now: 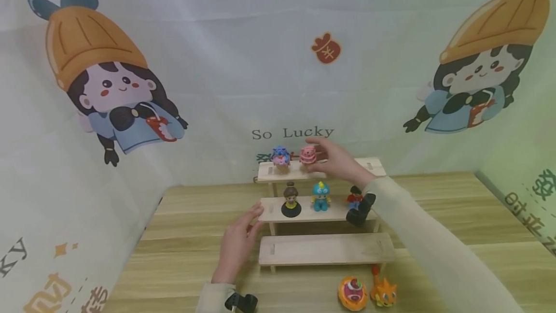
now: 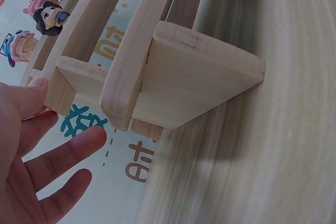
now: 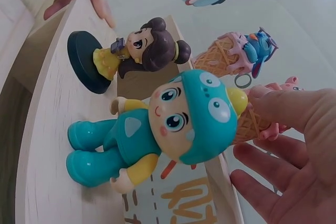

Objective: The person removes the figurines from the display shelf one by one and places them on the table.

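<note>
My right hand (image 1: pixel 336 158) (image 3: pixel 299 145) pinches a pink ice-cream-cone figure (image 1: pixel 308 154) (image 3: pixel 273 124) between thumb and fingers at the top board (image 1: pixel 343 168) of a three-step wooden stand. Beside it on that board stands a blue-topped cone figure (image 1: pixel 280 157) (image 3: pixel 231 53). With thumb and forefinger, my left hand (image 1: pixel 238 240) (image 2: pixel 37 156) grips the left end of the middle board (image 1: pixel 265 210) (image 2: pixel 59 95); its other fingers are spread. On the middle board are a brown-haired figure (image 1: pixel 290 199) on a black base, a teal figure (image 1: pixel 321 197) and a red-and-blue figure (image 1: pixel 354 198).
The lowest board (image 1: pixel 326 249) bears no figures. In front of it on the wooden table (image 1: pixel 182 255) lie a round orange piece with a pink centre (image 1: pixel 353 293) and an orange spiky figure (image 1: pixel 384 293). A printed cloth (image 1: pixel 243 62) hangs behind and at both sides.
</note>
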Demonstrator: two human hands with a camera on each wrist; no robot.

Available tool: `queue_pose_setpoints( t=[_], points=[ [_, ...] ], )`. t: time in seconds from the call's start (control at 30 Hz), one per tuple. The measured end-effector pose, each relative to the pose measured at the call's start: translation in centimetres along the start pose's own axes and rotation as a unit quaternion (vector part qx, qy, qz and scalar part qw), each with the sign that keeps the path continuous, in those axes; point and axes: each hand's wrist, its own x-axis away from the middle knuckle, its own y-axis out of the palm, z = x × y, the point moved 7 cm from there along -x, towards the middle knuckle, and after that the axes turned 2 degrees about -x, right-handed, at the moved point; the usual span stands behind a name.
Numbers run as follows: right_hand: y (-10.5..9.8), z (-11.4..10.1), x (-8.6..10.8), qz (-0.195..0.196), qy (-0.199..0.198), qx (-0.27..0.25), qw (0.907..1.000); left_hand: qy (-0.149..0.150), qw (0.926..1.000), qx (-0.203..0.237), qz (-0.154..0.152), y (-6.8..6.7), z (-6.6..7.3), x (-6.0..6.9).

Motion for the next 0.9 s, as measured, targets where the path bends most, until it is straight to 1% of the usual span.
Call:
queue_pose_setpoints(
  t=[0.17,0.3,0.4,0.53,0.7,0.9],
  points=[
    [0.1,-0.1,-0.1,0.003,0.009,-0.023,0.9997,-0.009,0.9999,0.0,-0.006,0.0,0.0,0.1],
    [0.1,0.0,-0.2,0.008,0.02,-0.019,0.9996,-0.017,0.9998,0.003,-0.009,-0.1,0.1,0.0],
    [0.1,0.0,-0.1,0.014,0.024,-0.012,0.9996,-0.015,0.9999,0.002,-0.008,-0.2,0.1,0.0],
    [0.2,-0.2,0.2,0.018,0.015,-0.001,0.9997,-0.011,0.9999,0.0,-0.005,-0.1,0.1,0.1],
    [0.0,-0.3,0.6,0.023,0.01,0.008,0.9997,-0.023,0.9997,-0.002,-0.013,0.0,0.0,0.1],
    [-0.7,-0.9,1.0,0.021,0.012,-0.001,0.9997,-0.028,0.9994,-0.003,-0.019,0.0,0.1,0.0]
  ],
)
